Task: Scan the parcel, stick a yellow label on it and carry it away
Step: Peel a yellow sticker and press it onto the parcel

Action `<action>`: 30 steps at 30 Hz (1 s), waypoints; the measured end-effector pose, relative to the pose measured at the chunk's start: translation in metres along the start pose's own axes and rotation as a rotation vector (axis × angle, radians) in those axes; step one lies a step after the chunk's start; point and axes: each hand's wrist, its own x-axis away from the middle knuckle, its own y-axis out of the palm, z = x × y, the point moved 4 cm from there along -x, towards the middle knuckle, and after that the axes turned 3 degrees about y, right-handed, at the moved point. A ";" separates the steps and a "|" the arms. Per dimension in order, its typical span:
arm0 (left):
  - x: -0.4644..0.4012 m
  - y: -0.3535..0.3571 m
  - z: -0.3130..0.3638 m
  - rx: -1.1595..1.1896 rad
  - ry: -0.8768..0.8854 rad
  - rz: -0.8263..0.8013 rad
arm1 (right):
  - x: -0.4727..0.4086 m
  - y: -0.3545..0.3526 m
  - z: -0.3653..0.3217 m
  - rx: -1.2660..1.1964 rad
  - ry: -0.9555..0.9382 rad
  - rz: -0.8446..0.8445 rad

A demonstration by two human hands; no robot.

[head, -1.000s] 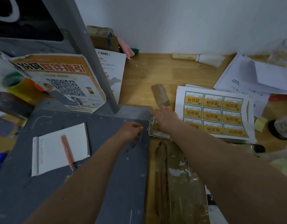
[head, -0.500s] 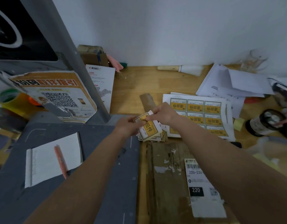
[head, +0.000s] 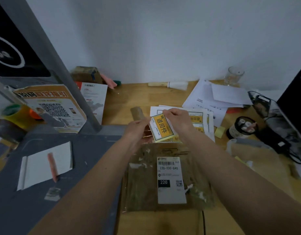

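Head view: left hand [head: 135,133] and right hand [head: 177,118] both pinched shut on one small rectangular yellow paper label [head: 161,130] printed with black characters, held tilted above the wooden desk [head: 143,99], fingertips at its upper corners. Just below, flat brown paper-wrapped parcel [head: 165,177] with a white barcode sticker [head: 170,180], lying on the desk between the forearms. Behind the hands, white sheet of more yellow labels [head: 197,119]; left, white notepad [head: 44,165] with a pink pen [head: 52,167] on a grey platform [head: 88,150].
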 end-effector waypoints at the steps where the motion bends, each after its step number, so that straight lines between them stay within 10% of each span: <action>1: 0.008 0.009 -0.002 0.038 -0.010 -0.044 | 0.004 -0.008 0.001 -0.032 -0.015 0.038; 5: 0.041 0.037 -0.017 0.029 -0.004 -0.211 | 0.017 -0.037 0.009 -0.111 -0.045 0.153; 23: 0.083 0.035 -0.019 0.294 0.220 0.149 | 0.065 -0.072 0.024 -0.218 0.001 0.085; 30: 0.093 0.017 -0.006 0.107 0.332 0.220 | 0.089 -0.057 -0.004 0.225 -0.314 0.287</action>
